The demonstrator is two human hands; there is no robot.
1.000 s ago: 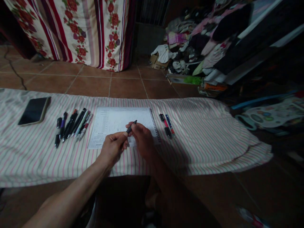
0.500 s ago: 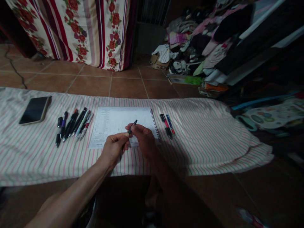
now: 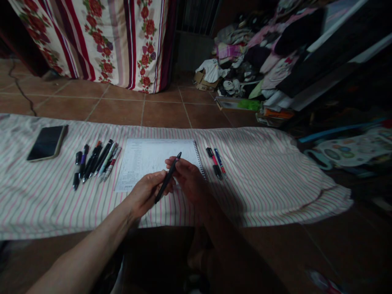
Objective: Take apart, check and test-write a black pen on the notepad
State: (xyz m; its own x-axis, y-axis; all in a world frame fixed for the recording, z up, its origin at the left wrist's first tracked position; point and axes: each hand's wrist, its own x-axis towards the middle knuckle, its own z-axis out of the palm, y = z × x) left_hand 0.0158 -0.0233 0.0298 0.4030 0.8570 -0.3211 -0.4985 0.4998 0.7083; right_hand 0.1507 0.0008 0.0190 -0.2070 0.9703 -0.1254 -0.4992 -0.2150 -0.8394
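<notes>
A black pen (image 3: pixel 165 183) slants between my hands above the lower edge of the notebook page, its tip pointing up and away. My right hand (image 3: pixel 191 177) pinches it near the tip. With thumb on one side and fingers beneath, my left hand (image 3: pixel 146 191) grips its middle. Under them lies a spiral notebook (image 3: pixel 159 151) with a printed sheet and faint marks, its coil on the right side. Right of the coil are a red-and-black marker (image 3: pixel 213 162) and a blue-and-red pen (image 3: pixel 219 162). Several pens and markers (image 3: pixel 96 161) lie in a row left of the notebook.
A phone (image 3: pixel 45 143) lies at the left on the striped cloth (image 3: pixel 269 175) covering the low surface. Beyond are the tiled floor (image 3: pixel 165 112), a floral curtain (image 3: pixel 122 45) and a heap of clothes (image 3: pixel 239 57). Dark furniture stands at the right.
The pen has turned so that its whole black barrel shows, lying across the left hand. My left hand's grip has loosened a little, while the right hand stays near the tip.
</notes>
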